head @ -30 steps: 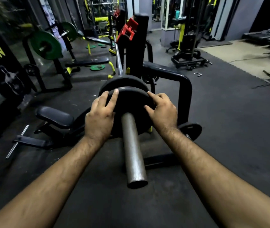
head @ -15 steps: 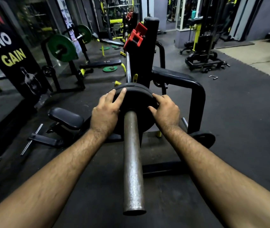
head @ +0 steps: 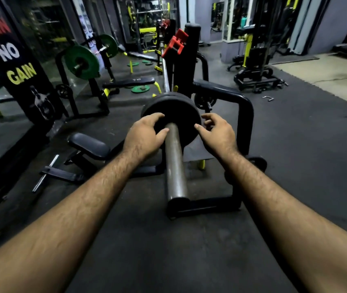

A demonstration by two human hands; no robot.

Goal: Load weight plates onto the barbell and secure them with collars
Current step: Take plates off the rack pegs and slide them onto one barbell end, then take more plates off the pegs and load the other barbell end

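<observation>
A steel barbell sleeve [head: 174,163] points toward me from the bench rack. Black weight plates [head: 176,111] sit on the sleeve, pushed far in; a larger one lies behind the front one. My left hand [head: 145,134] hovers at the plates' left side, fingers spread, thumb near the sleeve. My right hand [head: 217,132] is at the plates' right side, fingers apart and off the plate. Neither hand holds anything. I see no collar on the sleeve.
The black rack upright [head: 186,60] with a red hook [head: 175,44] stands behind the plates. A small black plate [head: 257,163] rests on a rack peg at right. A padded bench [head: 89,145] sits left. Green plates [head: 139,88] lie on the floor beyond.
Both hands pushed the front plate in along the sleeve against the plate behind it, then let go and drew back a little with fingers spread.
</observation>
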